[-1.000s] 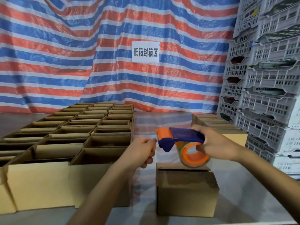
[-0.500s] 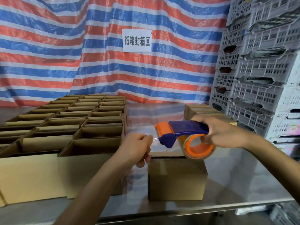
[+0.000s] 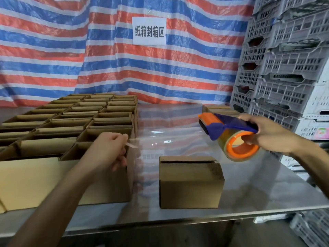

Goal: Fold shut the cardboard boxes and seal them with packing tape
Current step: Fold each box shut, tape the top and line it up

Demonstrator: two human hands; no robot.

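Observation:
A small cardboard box [image 3: 190,182] with its flaps folded down stands on the steel table [image 3: 258,189] in front of me. My right hand [image 3: 267,134] grips an orange and blue tape dispenser [image 3: 229,132] with a roll of clear tape, held above and right of the box. My left hand [image 3: 108,148] pinches the free end of the tape. A long clear strip of tape [image 3: 167,139] stretches in the air between my two hands, above the box.
Several open cardboard boxes [image 3: 80,125] stand in rows on the table's left half. A few closed boxes [image 3: 219,109] sit at the back right. Stacked grey plastic crates [image 3: 284,68] rise on the right. A striped tarp with a paper sign [image 3: 149,31] hangs behind.
My hands have drawn apart, the left going left and the right going right and up, pulling a long strip of tape out of the dispenser.

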